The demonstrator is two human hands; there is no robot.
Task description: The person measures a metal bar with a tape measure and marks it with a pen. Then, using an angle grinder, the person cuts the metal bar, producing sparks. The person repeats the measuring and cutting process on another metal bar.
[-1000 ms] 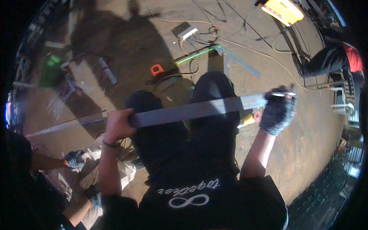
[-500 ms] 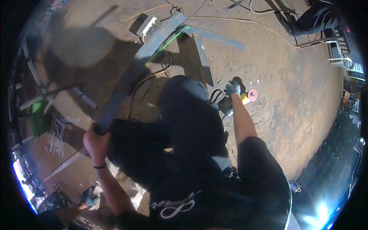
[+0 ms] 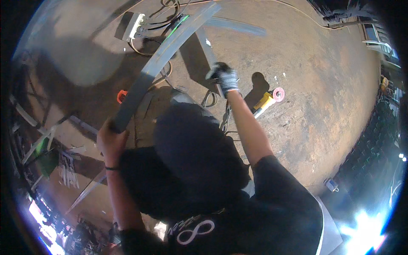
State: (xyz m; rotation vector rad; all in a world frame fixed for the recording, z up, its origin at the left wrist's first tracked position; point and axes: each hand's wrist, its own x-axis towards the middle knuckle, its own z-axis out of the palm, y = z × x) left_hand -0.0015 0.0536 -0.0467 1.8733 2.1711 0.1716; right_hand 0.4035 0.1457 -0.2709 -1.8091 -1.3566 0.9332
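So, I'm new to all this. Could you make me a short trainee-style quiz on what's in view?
1. Which hand holds one end of the long metal bar?
2. True or false: the yellow grinder is in the right hand.
3. Pick one: the grinder's disc is A) black, B) pink, C) green.

Key: 1. The left hand. 2. False; it lies on the floor. 3. B.
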